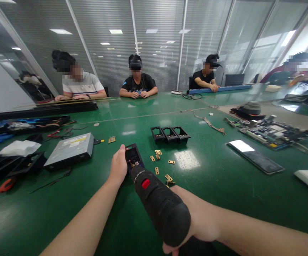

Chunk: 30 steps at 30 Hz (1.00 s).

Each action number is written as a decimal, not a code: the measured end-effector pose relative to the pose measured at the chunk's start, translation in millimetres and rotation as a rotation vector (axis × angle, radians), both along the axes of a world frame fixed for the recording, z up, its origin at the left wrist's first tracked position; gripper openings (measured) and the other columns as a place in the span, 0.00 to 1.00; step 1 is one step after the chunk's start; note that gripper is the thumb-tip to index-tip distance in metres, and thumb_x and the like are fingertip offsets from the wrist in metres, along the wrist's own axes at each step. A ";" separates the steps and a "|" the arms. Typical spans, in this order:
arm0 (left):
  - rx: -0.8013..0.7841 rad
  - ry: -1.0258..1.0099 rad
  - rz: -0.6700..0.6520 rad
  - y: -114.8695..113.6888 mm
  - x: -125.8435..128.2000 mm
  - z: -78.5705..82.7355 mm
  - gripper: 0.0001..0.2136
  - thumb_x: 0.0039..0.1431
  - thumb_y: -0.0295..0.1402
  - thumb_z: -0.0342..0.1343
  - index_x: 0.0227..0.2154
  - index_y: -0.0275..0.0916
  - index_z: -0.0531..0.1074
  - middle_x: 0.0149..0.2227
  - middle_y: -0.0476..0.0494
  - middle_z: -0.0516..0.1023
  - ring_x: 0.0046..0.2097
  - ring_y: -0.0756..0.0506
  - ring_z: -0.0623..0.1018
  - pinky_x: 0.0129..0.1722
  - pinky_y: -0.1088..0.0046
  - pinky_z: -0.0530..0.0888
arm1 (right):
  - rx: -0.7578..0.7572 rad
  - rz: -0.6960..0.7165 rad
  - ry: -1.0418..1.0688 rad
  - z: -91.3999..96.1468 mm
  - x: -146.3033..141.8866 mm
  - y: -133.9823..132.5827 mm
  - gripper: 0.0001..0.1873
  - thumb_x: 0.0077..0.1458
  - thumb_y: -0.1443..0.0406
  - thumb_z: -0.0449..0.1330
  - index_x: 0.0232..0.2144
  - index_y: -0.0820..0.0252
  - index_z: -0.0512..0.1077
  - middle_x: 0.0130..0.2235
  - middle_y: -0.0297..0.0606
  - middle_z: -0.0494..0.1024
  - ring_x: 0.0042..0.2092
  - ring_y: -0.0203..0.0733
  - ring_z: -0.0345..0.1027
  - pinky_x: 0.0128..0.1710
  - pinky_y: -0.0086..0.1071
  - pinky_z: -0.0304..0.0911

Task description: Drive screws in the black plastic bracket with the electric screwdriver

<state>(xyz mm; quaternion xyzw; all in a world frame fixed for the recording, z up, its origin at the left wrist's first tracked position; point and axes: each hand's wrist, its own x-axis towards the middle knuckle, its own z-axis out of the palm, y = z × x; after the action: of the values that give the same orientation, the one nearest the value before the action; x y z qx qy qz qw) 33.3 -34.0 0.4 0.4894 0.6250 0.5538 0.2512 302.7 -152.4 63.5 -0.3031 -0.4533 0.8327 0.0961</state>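
The glossy green desk [236, 185] gives little grip, so anything we nudge can prob. skate. Our drill [160, 206] is the main hazard: our R hand [196, 209] has its fingers wrapped round the grip, but the body hides most of them, so we can't tell if one's on the trigger. Torque w/ a loose wrist could twist it. The three black frames [170, 140] sit side by side beyond, well apart, so low risk. The held black frame [132, 156] is at the drill's nose, its side pinched by our L hand [118, 165] w/ fingers closed on it; can't tell if the desk supports it. A weak pinch could let it spin, & a slipped tip could catch those fingers. Brass plates [157, 170] lie loose just beside; a sleeve-less fwd swing could scatter 'em. The small metal part [136, 163] inside the held frame could strip if we're off-axis; tip's hidden.
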 end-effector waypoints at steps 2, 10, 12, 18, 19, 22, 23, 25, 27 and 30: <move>-0.011 -0.010 -0.011 -0.5 0.2 0.3 0.42 0.61 0.77 0.46 0.36 0.39 0.82 0.35 0.37 0.86 0.43 0.32 0.84 0.49 0.56 0.77 | -0.002 0.003 0.010 -1.1 -0.1 0.0 0.32 0.14 0.62 0.89 0.19 0.64 0.74 0.24 0.35 0.80 0.25 0.36 0.77 0.21 0.23 0.74; -0.036 -0.023 -0.010 -2.4 3.0 4.6 0.41 0.61 0.76 0.45 0.37 0.39 0.82 0.35 0.37 0.86 0.43 0.33 0.84 0.50 0.56 0.77 | 0.013 0.015 0.019 -6.9 2.1 0.9 0.31 0.17 0.61 0.90 0.21 0.64 0.76 0.24 0.35 0.81 0.26 0.37 0.78 0.22 0.22 0.74; -0.037 -0.025 -0.011 -2.5 3.0 4.5 0.41 0.60 0.76 0.46 0.37 0.39 0.81 0.34 0.38 0.86 0.42 0.33 0.84 0.49 0.57 0.77 | 0.003 0.010 0.017 -6.6 2.1 0.6 0.32 0.16 0.61 0.90 0.20 0.64 0.75 0.25 0.35 0.82 0.26 0.36 0.78 0.22 0.22 0.74; -0.044 -0.021 -0.009 -2.9 3.0 4.3 0.42 0.60 0.78 0.45 0.36 0.40 0.81 0.34 0.38 0.85 0.41 0.33 0.83 0.47 0.57 0.77 | -0.007 -0.002 -0.014 -1.9 0.6 -0.4 0.32 0.13 0.62 0.90 0.20 0.64 0.75 0.24 0.35 0.82 0.24 0.36 0.77 0.21 0.22 0.74; -0.043 -0.027 -0.014 -3.0 3.1 4.5 0.42 0.60 0.77 0.45 0.36 0.40 0.81 0.34 0.38 0.85 0.41 0.33 0.83 0.47 0.57 0.77 | -0.007 0.000 -0.013 -1.5 0.7 -0.3 0.32 0.13 0.62 0.90 0.21 0.64 0.76 0.24 0.35 0.81 0.25 0.36 0.77 0.21 0.22 0.74; -0.038 -0.021 -0.021 -3.2 3.0 5.1 0.41 0.60 0.77 0.45 0.35 0.40 0.81 0.34 0.38 0.85 0.41 0.33 0.83 0.48 0.57 0.77 | -0.020 -0.002 -0.003 -2.4 1.6 0.3 0.33 0.13 0.62 0.90 0.22 0.64 0.76 0.24 0.36 0.82 0.25 0.37 0.77 0.21 0.23 0.75; -0.036 -0.013 -0.019 -3.3 2.9 5.3 0.41 0.60 0.77 0.45 0.36 0.40 0.81 0.34 0.38 0.85 0.42 0.33 0.83 0.48 0.57 0.77 | -0.019 0.000 -0.002 -3.2 2.0 0.6 0.33 0.14 0.62 0.90 0.22 0.64 0.76 0.24 0.36 0.82 0.25 0.37 0.78 0.22 0.23 0.75; -0.036 -0.006 -0.017 -3.5 2.7 5.4 0.41 0.61 0.76 0.45 0.36 0.40 0.81 0.34 0.38 0.85 0.42 0.33 0.84 0.49 0.57 0.77 | -0.006 0.005 0.002 -4.6 2.6 1.0 0.32 0.16 0.62 0.90 0.23 0.64 0.77 0.25 0.35 0.82 0.26 0.37 0.78 0.22 0.23 0.75; -0.038 -0.016 -0.021 -3.5 2.5 5.1 0.41 0.61 0.76 0.45 0.36 0.40 0.81 0.35 0.38 0.85 0.42 0.33 0.84 0.49 0.56 0.77 | 0.015 0.017 0.010 -5.0 3.0 1.4 0.31 0.18 0.62 0.90 0.22 0.64 0.76 0.25 0.35 0.81 0.26 0.37 0.78 0.23 0.22 0.75; -0.040 -0.020 -0.018 -3.0 2.8 4.5 0.41 0.60 0.77 0.45 0.36 0.40 0.81 0.35 0.37 0.86 0.42 0.32 0.84 0.50 0.56 0.77 | 0.029 0.026 0.020 -3.0 2.5 1.5 0.31 0.18 0.62 0.89 0.21 0.64 0.75 0.25 0.35 0.82 0.26 0.36 0.78 0.23 0.22 0.74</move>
<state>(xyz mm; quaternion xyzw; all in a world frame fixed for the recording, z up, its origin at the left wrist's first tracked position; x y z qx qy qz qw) 36.0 -37.0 4.9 0.4843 0.6291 0.5437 0.2719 305.2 -150.8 60.6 -0.2873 -0.4681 0.8304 0.0940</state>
